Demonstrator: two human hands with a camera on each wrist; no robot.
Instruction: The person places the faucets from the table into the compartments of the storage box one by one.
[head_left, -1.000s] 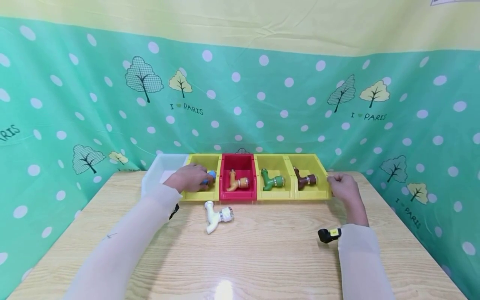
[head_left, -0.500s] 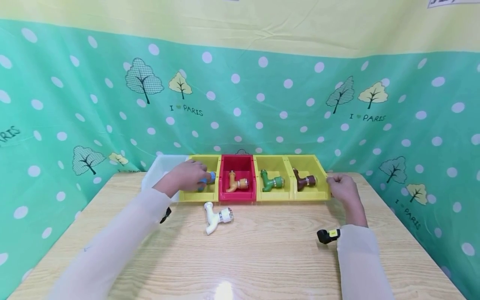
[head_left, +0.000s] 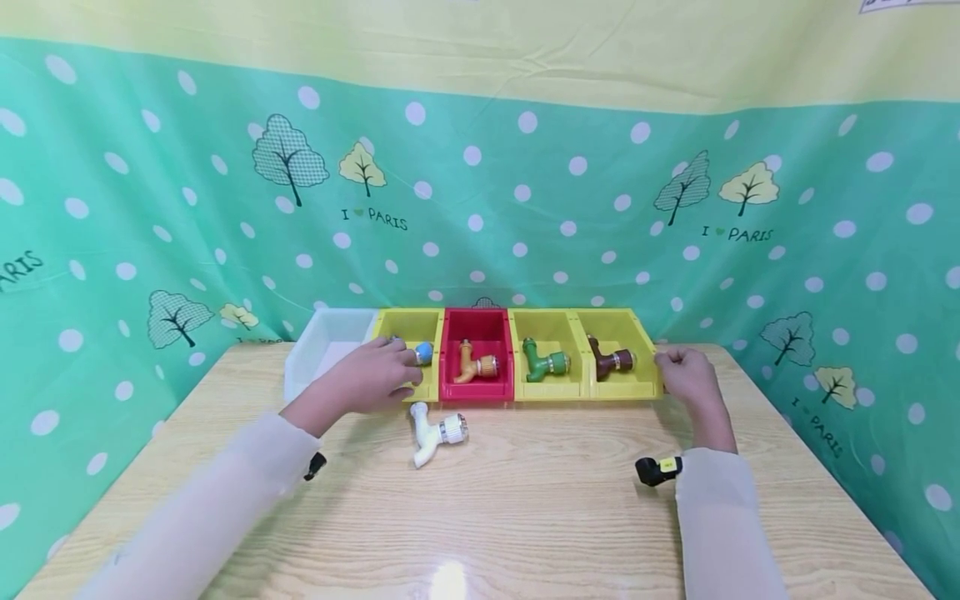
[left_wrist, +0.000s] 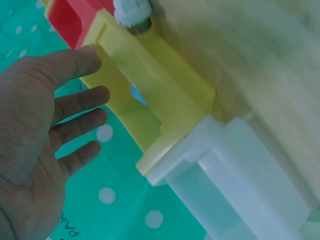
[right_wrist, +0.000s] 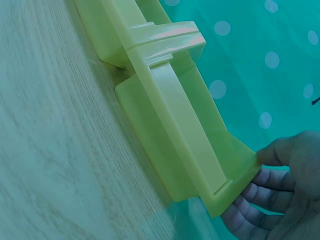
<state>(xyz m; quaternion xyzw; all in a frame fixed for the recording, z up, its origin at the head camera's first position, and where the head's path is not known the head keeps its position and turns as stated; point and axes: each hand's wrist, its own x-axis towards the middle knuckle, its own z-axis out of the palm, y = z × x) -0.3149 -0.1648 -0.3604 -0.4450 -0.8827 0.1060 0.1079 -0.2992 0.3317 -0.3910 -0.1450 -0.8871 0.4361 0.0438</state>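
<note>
My left hand hovers over the front edge of the left yellow bin, fingers spread and nothing held, as the left wrist view also shows. Partly behind it in that bin lies a blue tap. On the table just right of this hand is a white tap with a ribbed, silver-ended knob. At the far end of the row, my right hand pinches the side wall of the rightmost yellow bin between thumb and fingers. A brown tap lies inside that bin.
The bins stand side by side near the back of the wooden table. A white bin is at the left end. An orange tap lies in the red bin, a green tap in another yellow bin. A green curtain hangs behind.
My left hand has let go of the blue tap and drawn back toward me, out of the left yellow bin's inside. The right hand keeps its grip on the bin wall.
</note>
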